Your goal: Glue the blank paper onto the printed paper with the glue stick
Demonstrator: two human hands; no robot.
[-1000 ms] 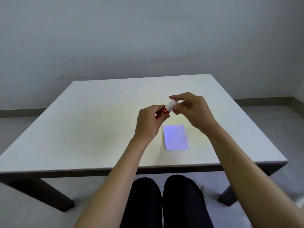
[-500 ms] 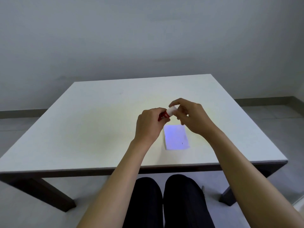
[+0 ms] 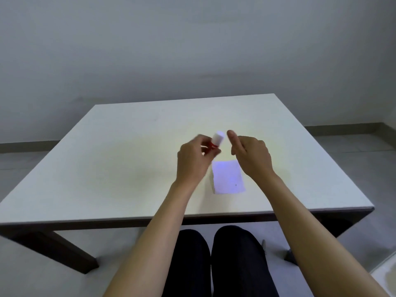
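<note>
Red barrel, white cap: the glue stick [image 3: 215,142] is pinched in my left hand [image 3: 194,161], fingers closed round the red lower part, held up off the tabletop [image 3: 120,168] above its middle. My right hand [image 3: 251,156] is just beside it, not touching, fingers loosely spread, holding nothing. The left-hand area is blurred, so fine finger placement is unclear.

Step, as I judge it: getting the stick ready, cap on by the look of the white end. Next move calls for my right fingers to grip the white cap and pull or twist it off while the left keeps the barrel steady.

Stick's long axis runs tilted, white end up and toward the far right, red end down into my palm.

One pale paper [image 3: 228,177] lies flat near the front edge of the tabletop, right of centre, under and between my hands, long side running front to back. Cannot tell whether it is the blank or the printed sheet, or two stacked; a tiny dark speck shows near its front right corner.
</note>
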